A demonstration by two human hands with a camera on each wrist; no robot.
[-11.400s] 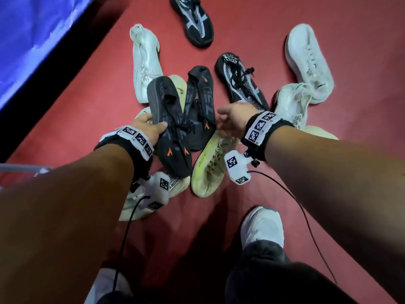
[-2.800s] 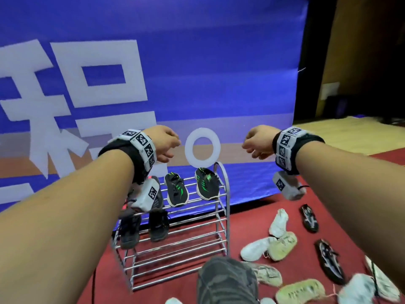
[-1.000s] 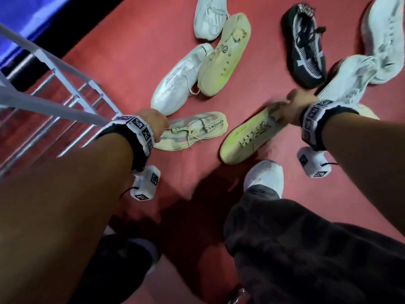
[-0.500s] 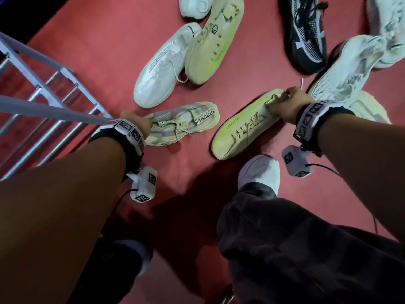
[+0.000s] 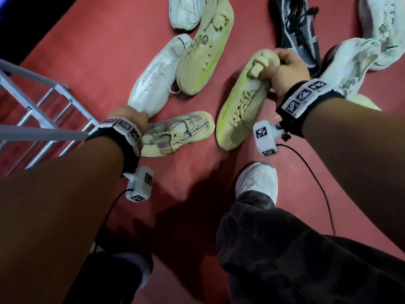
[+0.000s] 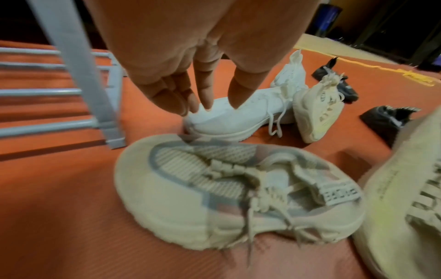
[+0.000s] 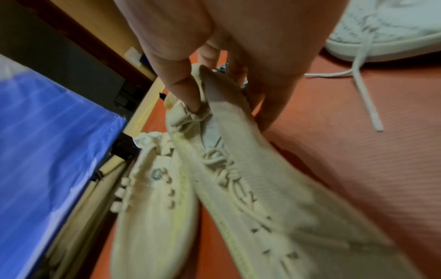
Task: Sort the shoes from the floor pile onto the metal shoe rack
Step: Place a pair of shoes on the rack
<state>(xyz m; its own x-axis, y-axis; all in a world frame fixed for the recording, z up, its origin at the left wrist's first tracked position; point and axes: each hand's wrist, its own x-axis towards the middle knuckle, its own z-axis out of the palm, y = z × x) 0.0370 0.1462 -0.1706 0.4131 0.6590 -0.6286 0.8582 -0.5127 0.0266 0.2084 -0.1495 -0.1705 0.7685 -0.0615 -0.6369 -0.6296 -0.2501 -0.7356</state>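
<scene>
My right hand (image 5: 282, 66) grips the heel of a pale yellow-green shoe (image 5: 238, 106), thumb inside the collar and fingers behind it (image 7: 226, 107); the heel is raised and the toe points toward me. Its mate (image 5: 203, 47) lies sole-side tilted farther out. My left hand (image 5: 131, 115) hangs open with straight fingers (image 6: 210, 107), the tips at the toe of a white shoe (image 6: 238, 117). A beige-and-grey mesh shoe (image 5: 177, 132) lies just below that hand. The metal shoe rack (image 5: 43, 106) stands at the left, only its lower bars showing.
On the red floor lie a black-and-white shoe (image 5: 295, 29), several white shoes at the top (image 5: 186, 12) and right (image 5: 348, 66), and my own white-shod foot (image 5: 258, 183). Wrist-camera cables trail by both arms. A blue banner (image 7: 47, 151) hangs behind the rack.
My right hand has closed round the yellow-green shoe's heel and tipped it up. My left hand has shifted from the beige-grey shoe's toe to the white shoe's toe.
</scene>
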